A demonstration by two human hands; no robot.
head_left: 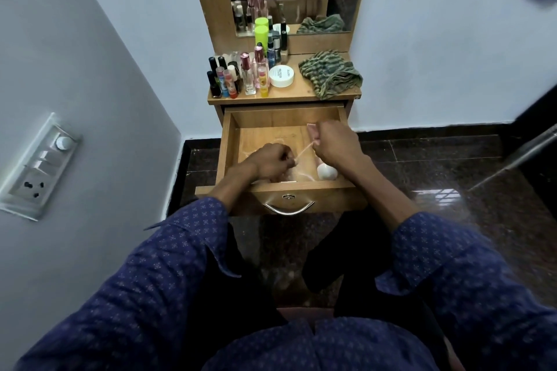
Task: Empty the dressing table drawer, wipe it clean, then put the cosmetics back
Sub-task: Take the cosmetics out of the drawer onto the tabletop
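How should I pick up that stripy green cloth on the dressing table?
Pinch the bunched-up fold on top of the green striped cloth, coming straight down from above. It lies crumpled in a loose heap on the tabletop, so the raised folds are easy to grab. The white round tub sits beside it on one side, so come from above.

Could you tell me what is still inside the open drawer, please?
A white round item near the front right; both hands grip small pinkish things. They hide whatever lies beneath.

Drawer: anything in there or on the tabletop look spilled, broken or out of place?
Nothing spilled or broken. The bottles stand upright, and the cloth lies crumpled beside them. A white round item remains in the drawer.
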